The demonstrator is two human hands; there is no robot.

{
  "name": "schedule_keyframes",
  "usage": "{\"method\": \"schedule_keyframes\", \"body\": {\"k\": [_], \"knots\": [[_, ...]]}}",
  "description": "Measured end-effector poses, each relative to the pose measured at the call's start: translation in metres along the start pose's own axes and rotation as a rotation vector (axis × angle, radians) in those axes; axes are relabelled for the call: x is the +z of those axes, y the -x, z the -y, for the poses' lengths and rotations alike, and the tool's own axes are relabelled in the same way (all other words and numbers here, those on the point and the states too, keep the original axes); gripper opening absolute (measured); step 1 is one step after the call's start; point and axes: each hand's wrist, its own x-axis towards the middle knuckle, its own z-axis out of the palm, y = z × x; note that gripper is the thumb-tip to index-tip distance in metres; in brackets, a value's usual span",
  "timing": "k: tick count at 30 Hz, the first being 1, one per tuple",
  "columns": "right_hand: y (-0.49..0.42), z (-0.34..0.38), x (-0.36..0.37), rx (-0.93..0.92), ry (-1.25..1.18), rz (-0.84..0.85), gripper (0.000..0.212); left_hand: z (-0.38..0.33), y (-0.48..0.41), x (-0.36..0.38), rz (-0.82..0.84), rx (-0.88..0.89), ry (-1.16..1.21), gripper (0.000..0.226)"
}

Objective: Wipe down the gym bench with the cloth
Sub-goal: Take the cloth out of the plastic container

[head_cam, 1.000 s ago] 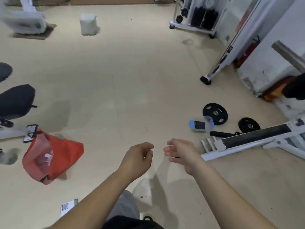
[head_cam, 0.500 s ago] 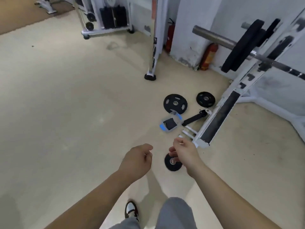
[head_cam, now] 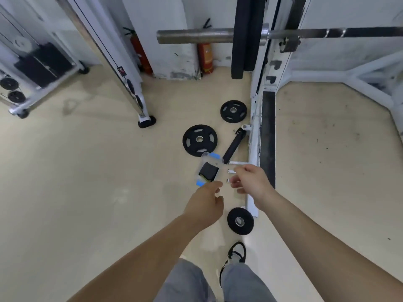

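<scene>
While both hands hang over the floor, nothing is yet held.
Left grip: the left hand (head_cam: 206, 202) is loosely curled, fingers half closed, and has hold of nothing.
Right grip: the right hand (head_cam: 250, 182) is loosely open, fingers bent, also without a load.
Cloth: a dark folded piece (head_cam: 209, 171) lies in a clear container with blue clips (head_cam: 208, 170) on the floor, just beyond the left hand's fingertips; it is probably the cloth, soft and light, best pinched at a folded edge.
Container: looks like thin plastic, likely light and apt to slide.
Surroundings: weight plates (head_cam: 200, 140) lie near it, beside the white rack frame (head_cam: 255, 138).
Gym bench: not clearly in view; the dark strip (head_cam: 268, 136) along the frame may not be its pad.
Unclear: whether a lid covers the container.
</scene>
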Motion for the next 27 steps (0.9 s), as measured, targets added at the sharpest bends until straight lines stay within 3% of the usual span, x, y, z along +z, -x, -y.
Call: {"method": "schedule_keyframes", "body": {"k": [9,15,18,22,27], "knots": [[-0.089,0.012,0.035,0.153,-0.11,-0.034,0.023,0.049,-0.148,-0.049,0.307,0.022,-0.166,0.032],[-0.155,0.001,0.086,0.269,-0.223,-0.266,0.021,0.11,-0.243,-0.071,0.371,0.105,-0.191,0.023],[-0.193,-0.003,0.116,0.296,-0.24,-0.288,0.02,0.137,-0.287,-0.075,0.436,0.106,-0.245,0.04],[-0.263,-0.04,0.147,0.312,-0.238,-0.276,0.024,0.193,-0.348,-0.048,0.454,0.101,-0.297,0.037],[-0.366,-0.14,0.183,0.346,-0.295,-0.263,0.02,0.285,-0.433,0.031,0.451,0.064,-0.382,0.042]]}}
